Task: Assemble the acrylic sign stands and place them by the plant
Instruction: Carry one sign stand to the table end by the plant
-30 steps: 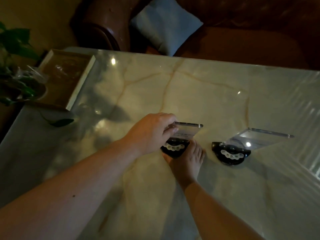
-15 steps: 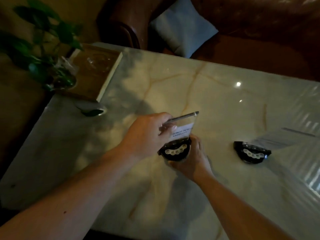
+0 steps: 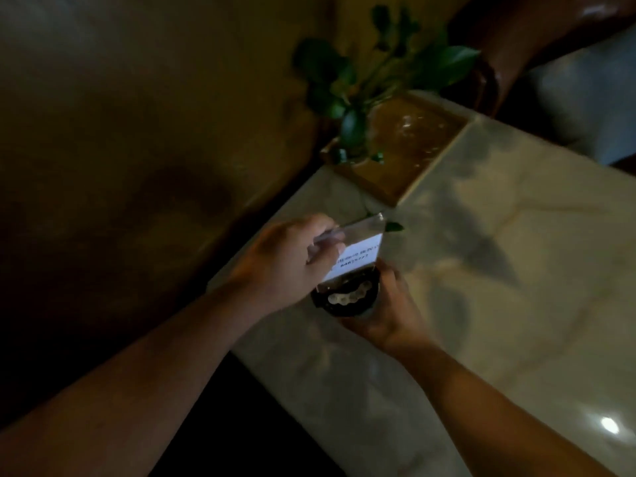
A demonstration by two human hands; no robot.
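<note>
Stand: sign stand (image 3: 347, 270) held just short of the plant (image 3: 358, 98), above the desk (image 3: 516, 270) edge.
Grip: left hand (image 3: 285, 266) pinches the clear panel's top; right hand (image 3: 385, 315) cups the black base.
Axis: panel upright, tilted toward the plant.
Nearer: both hands equally.
Change: stand lifted and carried leftward; second stand gone from view.

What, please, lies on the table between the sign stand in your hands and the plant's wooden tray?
In the head view, a single fallen green leaf lies between the sign stand and the wooden tray; otherwise bare marble.
</note>
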